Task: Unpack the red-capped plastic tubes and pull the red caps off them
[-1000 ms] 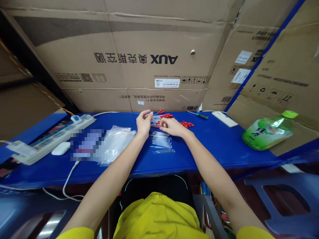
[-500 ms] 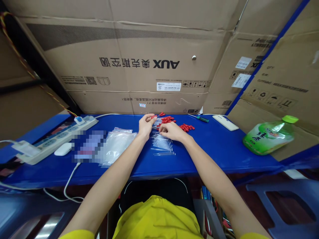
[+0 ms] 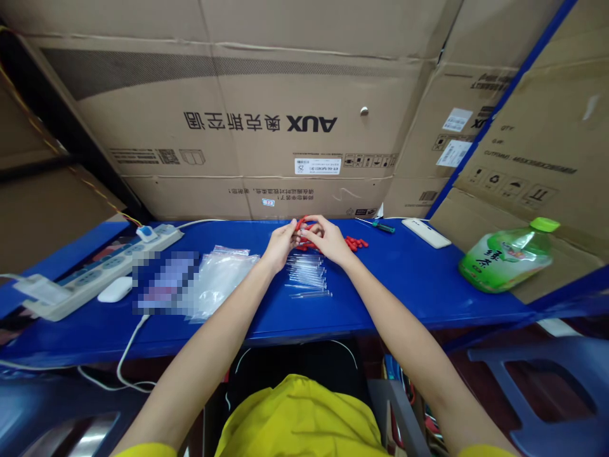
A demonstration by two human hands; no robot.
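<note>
My left hand [image 3: 280,245] and my right hand [image 3: 326,239] meet over a pile of small red caps [image 3: 356,242] at the back of the blue table [image 3: 409,279]. The fingers of both hands are curled together and pinch red caps between them. Just in front of the hands lies a row of thin clear tubes [image 3: 308,277], flat on the table. A few red caps lie loose to the right of my right hand.
Clear plastic bags [image 3: 216,276] lie left of the tubes, beside a power strip [image 3: 95,273] and a white charger [image 3: 115,289]. A green screwdriver [image 3: 383,226], a white remote [image 3: 425,233] and a green bottle [image 3: 507,257] lie to the right. Cardboard boxes [image 3: 266,120] wall the back.
My right hand has moved up from the tubes to the red caps, and both hands have closed in together over the pile.
</note>
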